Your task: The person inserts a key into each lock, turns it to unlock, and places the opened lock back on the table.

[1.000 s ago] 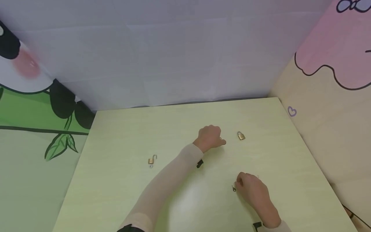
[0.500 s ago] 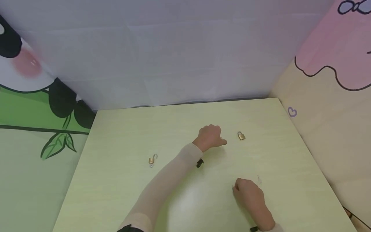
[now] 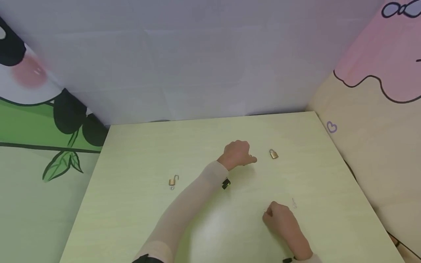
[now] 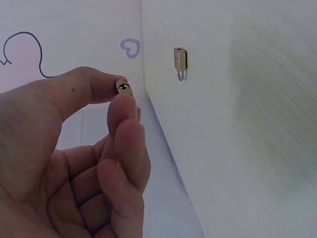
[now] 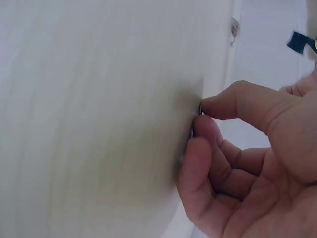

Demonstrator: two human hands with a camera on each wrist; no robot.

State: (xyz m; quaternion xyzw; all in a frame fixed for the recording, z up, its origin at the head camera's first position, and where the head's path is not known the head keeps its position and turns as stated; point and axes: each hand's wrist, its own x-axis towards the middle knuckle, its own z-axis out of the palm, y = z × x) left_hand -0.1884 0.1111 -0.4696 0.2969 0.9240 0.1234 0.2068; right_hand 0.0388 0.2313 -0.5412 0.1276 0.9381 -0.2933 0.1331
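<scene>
My left hand [image 3: 237,153] hovers above the table, left of a brass padlock. Between thumb and forefinger it pinches a small brass padlock [image 4: 124,87], its keyhole end showing in the left wrist view; the rest is behind the fingers. Low over the table on the right, my right hand [image 3: 282,223] pinches a small key [image 5: 200,108] at the table surface. Only a thin dark edge of it shows in the right wrist view. A second brass padlock [image 3: 274,154] lies to the right of my left hand, its shackle closed.
A third padlock [image 3: 172,182] lies on the left with its shackle swung out and a key at its bottom. Another small key [image 3: 294,203] lies just beyond my right hand. The pale table [image 3: 138,153] meets a cloth-covered wall [image 3: 204,73] at the back.
My right hand has shifted slightly left and down over the small key, which showed beside its fingers before and is now between them. The left hand has barely moved.
</scene>
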